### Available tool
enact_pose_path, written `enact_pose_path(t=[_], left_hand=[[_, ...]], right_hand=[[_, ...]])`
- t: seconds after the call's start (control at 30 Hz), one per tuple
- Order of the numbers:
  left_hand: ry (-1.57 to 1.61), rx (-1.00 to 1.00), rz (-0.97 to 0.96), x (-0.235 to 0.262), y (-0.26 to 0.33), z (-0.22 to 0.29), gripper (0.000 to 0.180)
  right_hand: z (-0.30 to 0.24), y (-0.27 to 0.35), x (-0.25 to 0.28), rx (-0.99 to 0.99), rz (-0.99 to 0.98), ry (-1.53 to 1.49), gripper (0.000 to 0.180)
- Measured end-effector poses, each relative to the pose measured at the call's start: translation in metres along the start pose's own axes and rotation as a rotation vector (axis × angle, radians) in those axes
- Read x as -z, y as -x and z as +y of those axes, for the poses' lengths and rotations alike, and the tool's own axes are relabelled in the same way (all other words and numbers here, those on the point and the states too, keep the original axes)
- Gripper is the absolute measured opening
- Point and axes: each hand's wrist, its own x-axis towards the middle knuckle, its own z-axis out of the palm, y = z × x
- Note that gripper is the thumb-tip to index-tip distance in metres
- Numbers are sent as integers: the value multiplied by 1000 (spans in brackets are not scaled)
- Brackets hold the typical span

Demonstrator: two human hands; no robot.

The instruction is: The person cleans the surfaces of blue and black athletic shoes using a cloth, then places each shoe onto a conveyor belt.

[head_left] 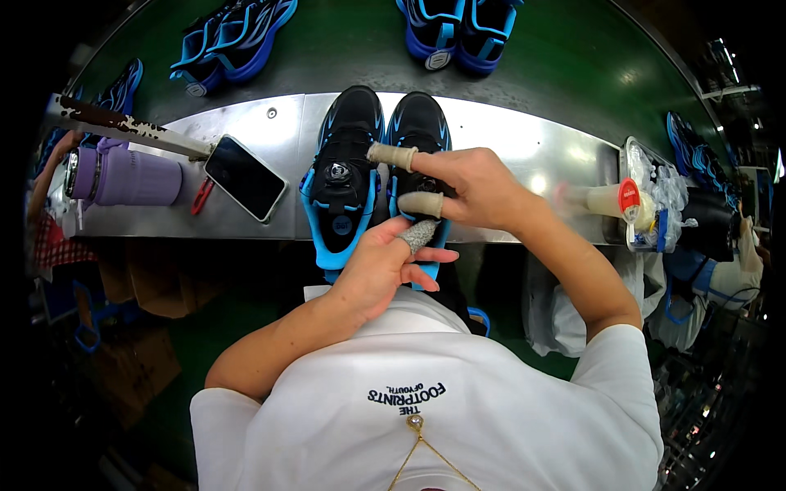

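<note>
Two black shoes with bright blue soles stand side by side on a metal shelf (508,147), toes pointing away from me. The left shoe (344,176) has a round dial on its tongue. My right hand (471,188) lies over the right shoe (419,123), its taped forefinger and thumb pinching at the shoe's top. My left hand (378,266) sits at the heel end of that shoe, a taped fingertip touching its blue back edge. Both hands wear fingertip covers.
A phone (244,177), a small red tool (201,196) and a purple bottle (123,176) lie at the shelf's left. A clear tray (655,204) with a red-capped bottle (606,199) stands at the right. More blue shoes (454,29) ride the green belt (344,49) beyond.
</note>
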Motion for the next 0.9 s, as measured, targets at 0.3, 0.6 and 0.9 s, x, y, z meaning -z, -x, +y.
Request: enact_pose_path(t=[0.3, 0.6, 0.9], left_hand=[[13, -10, -15, 3, -2, -3, 29], [6, -4, -1, 2, -1, -2, 30], [9, -8, -13, 3, -1, -3, 31]], right_hand=[[10, -4, -13, 63, 83, -102, 58], [5, 0, -13, -34, -6, 18, 62], [9, 2, -14, 157, 68, 167, 58]])
